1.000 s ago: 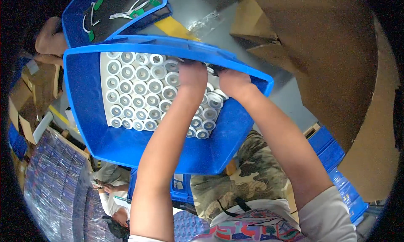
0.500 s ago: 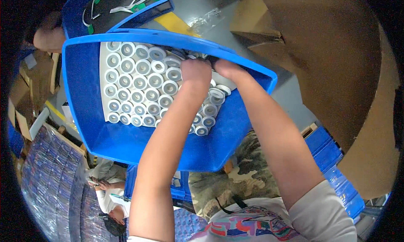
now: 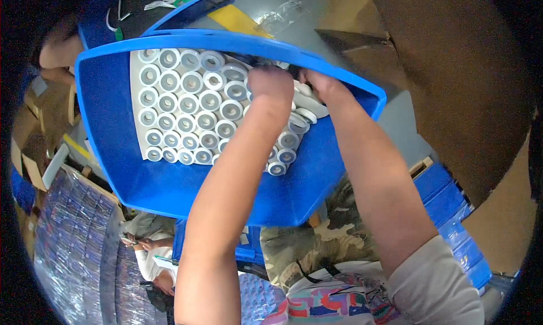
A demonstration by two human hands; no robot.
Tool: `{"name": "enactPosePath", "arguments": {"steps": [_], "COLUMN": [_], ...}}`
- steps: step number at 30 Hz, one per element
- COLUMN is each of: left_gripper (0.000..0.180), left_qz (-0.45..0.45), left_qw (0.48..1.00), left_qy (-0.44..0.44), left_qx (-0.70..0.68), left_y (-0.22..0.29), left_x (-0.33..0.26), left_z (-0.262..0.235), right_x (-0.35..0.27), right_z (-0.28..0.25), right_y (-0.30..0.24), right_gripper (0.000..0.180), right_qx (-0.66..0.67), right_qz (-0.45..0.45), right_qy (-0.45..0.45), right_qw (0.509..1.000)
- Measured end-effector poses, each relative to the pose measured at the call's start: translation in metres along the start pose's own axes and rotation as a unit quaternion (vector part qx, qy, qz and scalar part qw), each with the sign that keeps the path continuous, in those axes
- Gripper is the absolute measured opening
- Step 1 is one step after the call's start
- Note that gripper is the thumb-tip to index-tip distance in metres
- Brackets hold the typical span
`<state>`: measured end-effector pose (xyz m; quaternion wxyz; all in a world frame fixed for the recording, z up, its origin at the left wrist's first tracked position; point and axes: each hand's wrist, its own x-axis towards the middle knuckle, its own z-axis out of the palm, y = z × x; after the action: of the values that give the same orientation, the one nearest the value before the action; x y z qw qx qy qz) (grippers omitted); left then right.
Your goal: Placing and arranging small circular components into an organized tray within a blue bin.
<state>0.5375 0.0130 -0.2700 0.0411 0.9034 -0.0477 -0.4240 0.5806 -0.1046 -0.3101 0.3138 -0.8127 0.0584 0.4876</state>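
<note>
A blue plastic bin holds rows of white ring-shaped parts with grey faces, standing on a pale sheet. Both my arms reach over the near side toward its far right corner. My left hand is curled, back up, over the far rows; its fingertips are hidden. Beside it, close under the far rim, my right hand is bent inward with fingers curled. What either hand grips is hidden and blurred. Below the right hand, a few white rings lean out of line at the sheet's right edge.
Behind stands another blue bin with white cables and green boards. Large brown cardboard rises at the right. Wrapped stacks are at the lower left, near another person. Another person's arm shows at the left edge.
Both hands have moved slightly right within the bin and stay close together at its far right. The view has shifted a little, and more of the tilted rings shows beneath my right hand.
</note>
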Motion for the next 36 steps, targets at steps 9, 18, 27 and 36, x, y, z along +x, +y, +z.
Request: {"name": "enactPosePath", "arguments": {"steps": [9,18,27,36], "left_gripper": [0.023,0.019,0.019,0.027], "left_qz": [0.018,-0.003,0.008,-0.027], "left_qw": [0.999,0.998,0.997,0.987], "left_qy": [-0.035,0.064,0.081,0.13], "left_qx": [0.028,-0.009,0.003,-0.091], "left_y": [-0.001,-0.002,-0.005,-0.004], "left_x": [-0.006,-0.006,-0.006,0.012], "left_z": [-0.005,0.005,0.006,0.018], "right_x": [0.008,0.012,0.024,-0.015], "right_z": [0.01,0.006,0.015,0.018], "right_y": [-0.005,-0.011,0.003,-0.01], "right_gripper": [0.031,0.036,0.032,0.038], "right_qx": [-0.27,-0.354,-0.297,-0.189], "right_qz": [-0.085,-0.081,-0.131,-0.061], "right_qy": [0.029,0.018,0.063,0.073], "right_qw": [0.959,0.932,0.944,0.977]}}
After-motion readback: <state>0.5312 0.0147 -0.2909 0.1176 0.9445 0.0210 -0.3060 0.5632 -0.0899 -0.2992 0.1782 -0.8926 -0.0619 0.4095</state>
